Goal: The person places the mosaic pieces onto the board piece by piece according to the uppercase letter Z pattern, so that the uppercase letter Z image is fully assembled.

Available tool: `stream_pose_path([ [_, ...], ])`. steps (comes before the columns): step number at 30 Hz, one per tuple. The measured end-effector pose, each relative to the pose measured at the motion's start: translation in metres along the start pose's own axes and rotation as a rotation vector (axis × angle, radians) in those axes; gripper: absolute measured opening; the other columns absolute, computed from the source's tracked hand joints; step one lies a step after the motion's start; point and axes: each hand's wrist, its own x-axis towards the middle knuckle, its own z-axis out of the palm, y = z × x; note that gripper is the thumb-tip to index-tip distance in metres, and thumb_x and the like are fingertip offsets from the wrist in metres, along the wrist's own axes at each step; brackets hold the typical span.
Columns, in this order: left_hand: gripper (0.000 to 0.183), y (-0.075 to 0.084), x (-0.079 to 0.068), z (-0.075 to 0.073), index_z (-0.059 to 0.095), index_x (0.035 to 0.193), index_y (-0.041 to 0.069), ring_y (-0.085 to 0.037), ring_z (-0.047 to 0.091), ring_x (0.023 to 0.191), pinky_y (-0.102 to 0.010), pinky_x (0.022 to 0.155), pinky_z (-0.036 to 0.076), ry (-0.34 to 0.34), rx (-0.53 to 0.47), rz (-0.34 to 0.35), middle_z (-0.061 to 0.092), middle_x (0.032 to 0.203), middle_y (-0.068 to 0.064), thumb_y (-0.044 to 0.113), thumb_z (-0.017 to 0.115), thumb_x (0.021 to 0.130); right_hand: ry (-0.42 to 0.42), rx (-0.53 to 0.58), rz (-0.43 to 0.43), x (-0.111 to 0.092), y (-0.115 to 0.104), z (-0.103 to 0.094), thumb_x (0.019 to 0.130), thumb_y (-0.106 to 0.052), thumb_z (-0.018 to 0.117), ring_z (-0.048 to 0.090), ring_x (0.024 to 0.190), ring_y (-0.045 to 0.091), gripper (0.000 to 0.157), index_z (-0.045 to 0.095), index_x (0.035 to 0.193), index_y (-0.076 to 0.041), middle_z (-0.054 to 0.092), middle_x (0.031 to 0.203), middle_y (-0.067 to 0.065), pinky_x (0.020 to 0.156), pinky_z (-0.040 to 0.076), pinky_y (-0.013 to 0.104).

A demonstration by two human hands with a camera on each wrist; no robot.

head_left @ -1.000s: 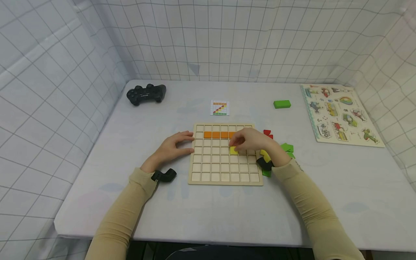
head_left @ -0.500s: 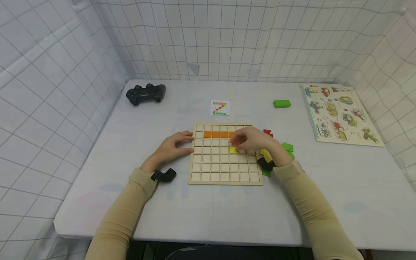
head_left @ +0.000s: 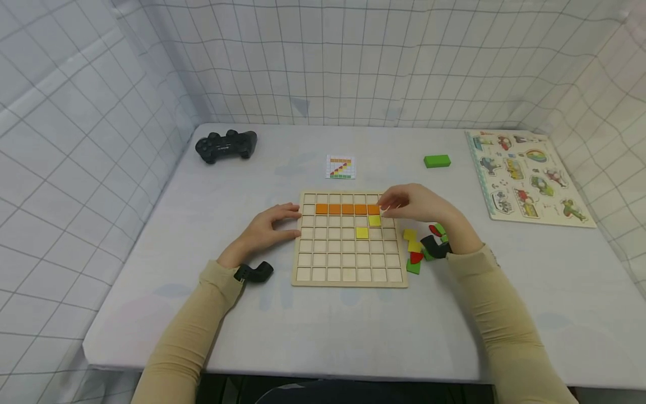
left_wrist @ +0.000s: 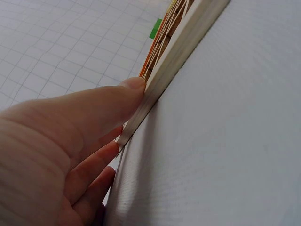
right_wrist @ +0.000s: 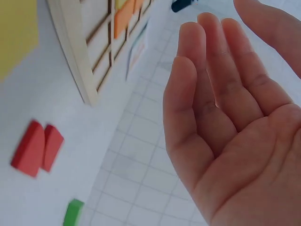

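A wooden grid board [head_left: 348, 284] lies in the middle of the table. Several orange square tiles [head_left: 347, 209] form a row near its far side. Below that row's right end lies one yellow tile [head_left: 374, 220], with another yellow tile [head_left: 361, 233] diagonally nearer and to the left. My left hand [head_left: 267, 229] rests against the board's left edge; in the left wrist view its thumb [left_wrist: 113, 101] touches the rim. Over the board's upper right edge hovers my right hand [head_left: 416, 203], fingers relaxed. The right wrist view shows its palm [right_wrist: 249, 155] holding nothing.
Loose yellow [head_left: 409, 234], red [head_left: 416, 257] and green pieces [head_left: 413, 266] lie right of the board. Beyond it are a small pattern card [head_left: 340, 167], a black game controller [head_left: 226, 146] and a green block [head_left: 437, 161]. A picture puzzle board [head_left: 527, 177] lies far right.
My right hand has lifted off the yellow tile and moved right and away from me, uncovering the second yellow tile and the orange row's right end. The left hand stays put.
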Motion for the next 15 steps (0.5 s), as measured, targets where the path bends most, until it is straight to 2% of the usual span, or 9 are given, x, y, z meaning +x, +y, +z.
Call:
stream_pose_path([
  [8, 0.047, 0.000, 0.000, 0.000, 0.062, 0.124, 0.013, -0.016, 0.029, 0.137, -0.037, 0.115, 0.020, -0.001, 0.000, 0.005, 0.046, 0.140, 0.002, 0.035, 0.072, 0.083, 0.091, -0.023, 0.038, -0.022, 0.005, -0.017, 0.089, -0.024, 0.067, 0.060, 0.088, 0.020, 0.031, 0.063, 0.114, -0.006, 0.065, 0.103, 0.004, 0.077, 0.053, 0.035],
  [15, 0.046, -0.001, 0.000, 0.000, 0.062, 0.124, 0.013, -0.016, 0.029, 0.136, -0.037, 0.115, 0.020, 0.000, 0.001, 0.012, 0.046, 0.140, 0.001, 0.034, 0.072, 0.083, 0.132, -0.014, 0.032, -0.035, 0.016, -0.018, 0.089, -0.026, 0.067, 0.061, 0.081, 0.021, 0.033, 0.062, 0.114, -0.005, 0.064, 0.095, 0.006, 0.068, 0.052, 0.028],
])
